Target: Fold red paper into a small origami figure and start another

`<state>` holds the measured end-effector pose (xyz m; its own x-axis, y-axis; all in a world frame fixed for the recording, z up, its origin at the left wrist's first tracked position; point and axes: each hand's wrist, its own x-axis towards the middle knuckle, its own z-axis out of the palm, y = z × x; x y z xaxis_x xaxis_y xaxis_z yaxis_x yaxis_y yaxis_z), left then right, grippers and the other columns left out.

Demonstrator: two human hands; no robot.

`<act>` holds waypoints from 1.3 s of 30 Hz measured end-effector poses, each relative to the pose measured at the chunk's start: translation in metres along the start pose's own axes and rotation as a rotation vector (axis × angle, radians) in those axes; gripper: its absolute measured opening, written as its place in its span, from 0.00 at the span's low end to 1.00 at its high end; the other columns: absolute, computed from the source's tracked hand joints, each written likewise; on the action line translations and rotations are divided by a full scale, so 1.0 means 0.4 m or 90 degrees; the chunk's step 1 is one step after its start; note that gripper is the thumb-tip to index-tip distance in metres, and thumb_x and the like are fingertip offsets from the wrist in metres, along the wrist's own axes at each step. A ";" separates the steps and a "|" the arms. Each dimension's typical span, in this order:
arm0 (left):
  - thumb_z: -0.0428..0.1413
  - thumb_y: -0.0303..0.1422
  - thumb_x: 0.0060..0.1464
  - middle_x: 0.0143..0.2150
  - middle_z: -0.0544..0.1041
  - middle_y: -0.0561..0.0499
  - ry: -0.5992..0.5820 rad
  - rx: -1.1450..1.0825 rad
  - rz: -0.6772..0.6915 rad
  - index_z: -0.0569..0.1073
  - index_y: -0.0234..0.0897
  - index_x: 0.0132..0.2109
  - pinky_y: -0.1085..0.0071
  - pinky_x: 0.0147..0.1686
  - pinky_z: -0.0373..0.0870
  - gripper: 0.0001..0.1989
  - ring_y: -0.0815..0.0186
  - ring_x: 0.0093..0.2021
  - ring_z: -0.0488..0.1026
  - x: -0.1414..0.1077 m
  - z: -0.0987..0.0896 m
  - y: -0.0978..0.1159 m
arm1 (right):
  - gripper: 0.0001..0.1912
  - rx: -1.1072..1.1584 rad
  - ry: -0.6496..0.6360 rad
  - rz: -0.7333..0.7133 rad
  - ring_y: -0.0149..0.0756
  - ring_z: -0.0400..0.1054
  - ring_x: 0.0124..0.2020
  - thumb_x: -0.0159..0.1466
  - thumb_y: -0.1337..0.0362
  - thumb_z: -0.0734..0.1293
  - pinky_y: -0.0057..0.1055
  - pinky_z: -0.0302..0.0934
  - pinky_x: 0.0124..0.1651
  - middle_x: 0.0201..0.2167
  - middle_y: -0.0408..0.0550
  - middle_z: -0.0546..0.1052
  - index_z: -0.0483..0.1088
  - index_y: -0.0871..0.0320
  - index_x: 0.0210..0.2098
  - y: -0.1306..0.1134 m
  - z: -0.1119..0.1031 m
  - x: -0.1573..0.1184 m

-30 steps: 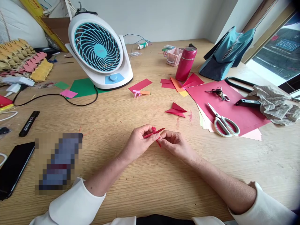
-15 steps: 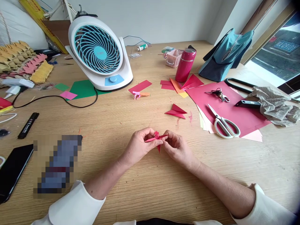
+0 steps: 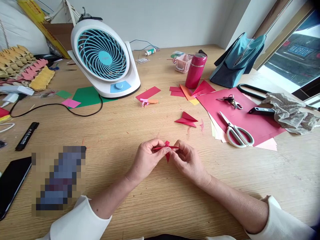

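Observation:
Between my two hands, just above the wooden table, is a small red origami figure [image 3: 167,157] with narrow arms to each side and a point toward me. My left hand [image 3: 147,156] is closed on its left side, the thumb lying across the middle. The fingers of my right hand [image 3: 187,159] pinch its right side, and parts of the paper are hidden behind them. Beyond my hands lies a folded red paper piece [image 3: 187,119]. White-handled scissors [image 3: 237,131] rest on a large red sheet [image 3: 262,121] to the right.
A white and blue fan [image 3: 105,60] stands at the back left. A pink thermos [image 3: 196,71] and a teal bag [image 3: 233,61] are at the back right. Keys [image 3: 232,100] lie on the red sheet. At left are a black marker [image 3: 27,136] and a black phone [image 3: 13,181].
The view has shifted slightly. The red figure has turned a little between my fingers, its side arms now lying more nearly level. Both hands keep their hold.

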<state>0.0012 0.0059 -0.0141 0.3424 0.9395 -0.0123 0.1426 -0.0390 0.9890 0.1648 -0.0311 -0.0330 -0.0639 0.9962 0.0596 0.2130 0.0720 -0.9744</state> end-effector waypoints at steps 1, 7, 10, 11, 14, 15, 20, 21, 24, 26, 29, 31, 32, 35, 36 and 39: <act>0.62 0.36 0.55 0.31 0.78 0.52 0.006 0.008 0.004 0.76 0.34 0.31 0.75 0.36 0.70 0.10 0.68 0.33 0.74 0.000 0.000 0.000 | 0.13 0.015 -0.004 0.001 0.32 0.62 0.28 0.67 0.57 0.65 0.29 0.57 0.30 0.26 0.44 0.70 0.64 0.56 0.29 0.003 0.001 0.000; 0.63 0.36 0.55 0.31 0.78 0.51 0.002 -0.004 -0.002 0.75 0.34 0.30 0.74 0.36 0.71 0.10 0.67 0.33 0.75 0.000 -0.002 0.000 | 0.12 0.072 -0.029 0.022 0.32 0.64 0.29 0.65 0.56 0.67 0.29 0.59 0.32 0.27 0.44 0.72 0.64 0.56 0.30 0.011 0.005 0.002; 0.63 0.36 0.54 0.32 0.78 0.51 -0.001 -0.046 -0.019 0.75 0.34 0.31 0.74 0.37 0.71 0.09 0.67 0.33 0.75 -0.004 0.005 -0.002 | 0.12 0.058 -0.018 0.027 0.32 0.62 0.27 0.64 0.57 0.68 0.28 0.58 0.30 0.25 0.43 0.70 0.65 0.56 0.30 0.005 0.007 0.002; 0.63 0.36 0.54 0.32 0.78 0.51 0.000 -0.051 -0.021 0.75 0.35 0.32 0.73 0.37 0.71 0.09 0.67 0.34 0.75 -0.006 0.008 -0.001 | 0.11 0.053 -0.013 0.027 0.31 0.62 0.27 0.64 0.58 0.68 0.28 0.57 0.29 0.25 0.43 0.69 0.65 0.56 0.30 0.003 0.007 0.002; 0.62 0.36 0.55 0.33 0.77 0.50 0.009 -0.004 -0.001 0.76 0.35 0.34 0.73 0.37 0.72 0.08 0.67 0.35 0.75 -0.010 0.012 0.008 | 0.10 0.028 0.003 0.029 0.31 0.61 0.27 0.63 0.60 0.67 0.28 0.56 0.29 0.25 0.42 0.68 0.64 0.56 0.29 -0.004 0.006 0.004; 0.63 0.36 0.55 0.34 0.77 0.50 0.016 0.028 0.014 0.77 0.36 0.34 0.73 0.37 0.71 0.08 0.67 0.35 0.75 -0.011 0.013 0.012 | 0.09 0.018 0.008 0.028 0.31 0.61 0.27 0.63 0.61 0.67 0.28 0.56 0.29 0.25 0.42 0.68 0.64 0.56 0.29 -0.007 0.006 0.004; 0.62 0.37 0.55 0.34 0.76 0.49 0.037 0.104 0.055 0.77 0.36 0.35 0.73 0.37 0.71 0.08 0.66 0.36 0.74 -0.018 0.015 0.024 | 0.08 -0.027 0.016 0.008 0.31 0.62 0.27 0.63 0.63 0.66 0.28 0.57 0.31 0.25 0.43 0.69 0.64 0.57 0.29 -0.013 0.006 0.002; 0.62 0.37 0.56 0.34 0.75 0.49 0.038 0.098 0.052 0.77 0.36 0.34 0.72 0.36 0.72 0.08 0.66 0.36 0.74 -0.019 0.015 0.023 | 0.08 -0.032 0.017 0.004 0.31 0.62 0.27 0.63 0.63 0.66 0.28 0.57 0.31 0.25 0.43 0.69 0.64 0.57 0.29 -0.013 0.007 0.001; 0.63 0.37 0.55 0.33 0.76 0.50 0.037 0.078 0.045 0.76 0.36 0.31 0.72 0.37 0.72 0.09 0.66 0.35 0.74 -0.019 0.011 0.016 | 0.09 -0.015 0.008 0.003 0.32 0.63 0.27 0.63 0.62 0.66 0.28 0.58 0.30 0.25 0.43 0.69 0.64 0.56 0.29 -0.015 0.011 -0.005; 0.63 0.37 0.55 0.31 0.76 0.51 0.012 0.047 0.035 0.76 0.36 0.31 0.73 0.36 0.71 0.10 0.67 0.34 0.74 -0.015 0.006 0.012 | 0.09 0.000 0.003 0.004 0.32 0.64 0.27 0.63 0.61 0.66 0.29 0.59 0.30 0.26 0.44 0.70 0.64 0.56 0.29 -0.017 0.013 -0.007; 0.65 0.38 0.52 0.29 0.77 0.51 -0.024 -0.019 -0.001 0.76 0.35 0.30 0.73 0.35 0.70 0.11 0.68 0.31 0.74 -0.006 0.001 0.007 | 0.09 0.003 0.002 0.004 0.32 0.64 0.27 0.63 0.61 0.66 0.29 0.58 0.30 0.25 0.44 0.70 0.65 0.56 0.29 -0.019 0.011 -0.007; 0.67 0.40 0.50 0.29 0.78 0.51 -0.026 -0.061 -0.032 0.77 0.34 0.29 0.72 0.35 0.70 0.13 0.67 0.31 0.74 0.000 0.002 0.005 | 0.10 -0.007 -0.002 0.012 0.31 0.63 0.25 0.63 0.61 0.67 0.28 0.57 0.28 0.24 0.43 0.70 0.65 0.56 0.28 -0.018 0.009 -0.004; 0.68 0.40 0.49 0.29 0.78 0.51 -0.022 -0.084 -0.048 0.77 0.34 0.29 0.72 0.36 0.70 0.14 0.67 0.31 0.74 0.002 0.003 0.005 | 0.10 -0.014 -0.006 0.018 0.31 0.62 0.25 0.63 0.60 0.67 0.28 0.56 0.27 0.23 0.43 0.70 0.65 0.56 0.28 -0.016 0.007 -0.003; 0.69 0.41 0.45 0.28 0.77 0.52 -0.008 -0.163 -0.090 0.75 0.33 0.28 0.72 0.36 0.71 0.16 0.68 0.31 0.74 0.005 0.009 0.007 | 0.11 -0.015 -0.026 0.032 0.31 0.63 0.25 0.63 0.59 0.68 0.29 0.56 0.28 0.24 0.43 0.71 0.65 0.56 0.28 -0.013 0.004 0.003; 0.70 0.41 0.45 0.28 0.77 0.52 -0.004 -0.186 -0.100 0.75 0.33 0.27 0.72 0.36 0.71 0.16 0.69 0.31 0.73 0.006 0.010 0.008 | 0.11 -0.002 -0.034 0.035 0.31 0.63 0.26 0.64 0.58 0.68 0.29 0.57 0.29 0.24 0.44 0.72 0.65 0.56 0.28 -0.013 0.003 0.004; 0.69 0.41 0.45 0.28 0.75 0.53 0.005 -0.231 -0.120 0.75 0.33 0.28 0.73 0.34 0.69 0.17 0.71 0.30 0.71 0.009 0.009 0.009 | 0.11 0.082 -0.061 0.039 0.32 0.66 0.28 0.65 0.56 0.67 0.30 0.61 0.32 0.27 0.45 0.73 0.66 0.57 0.32 -0.016 -0.004 0.009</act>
<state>0.0063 0.0079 -0.0110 0.3348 0.9210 -0.1992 -0.1343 0.2559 0.9573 0.1647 -0.0278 -0.0260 -0.1483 0.9888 -0.0151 0.0931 -0.0012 -0.9957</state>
